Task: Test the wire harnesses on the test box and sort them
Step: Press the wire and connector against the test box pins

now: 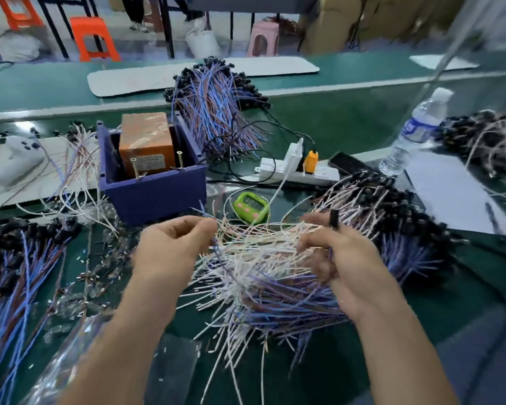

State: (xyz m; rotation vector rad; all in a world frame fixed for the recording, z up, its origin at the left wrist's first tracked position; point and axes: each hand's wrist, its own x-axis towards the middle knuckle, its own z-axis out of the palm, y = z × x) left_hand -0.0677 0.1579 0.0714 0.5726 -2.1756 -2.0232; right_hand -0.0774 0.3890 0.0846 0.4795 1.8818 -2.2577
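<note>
While two hands [173,247] [336,258] pinch one harness [334,216] | test box [152,194]: 1 | timer [250,206]: 1

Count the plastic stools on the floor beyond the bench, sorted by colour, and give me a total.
Orange stools: 2
Pink stool: 1
Total: 3
</note>
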